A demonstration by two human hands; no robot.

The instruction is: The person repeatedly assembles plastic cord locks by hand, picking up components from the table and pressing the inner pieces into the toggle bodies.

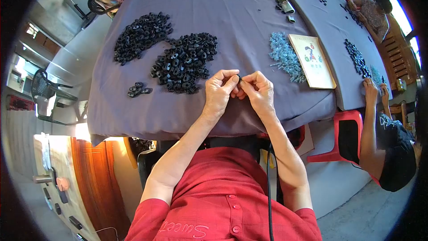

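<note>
My left hand and my right hand meet over the near part of the cloth-covered table. Both pinch one small black part between thumbs and fingertips; most of it is hidden by the fingers. Just left of my left hand lies a large pile of black ring-like plastic parts. A second such pile sits farther back, and a small group of black parts lies nearer the left edge. To the right of my right hand is a heap of small pale-blue pieces, perhaps springs.
A booklet lies beside the pale-blue heap. Farther back are a green-and-white packet and scattered black bits. Other people sit around the grey-purple cloth; a co-worker's hands rest at the right. A red chair stands there.
</note>
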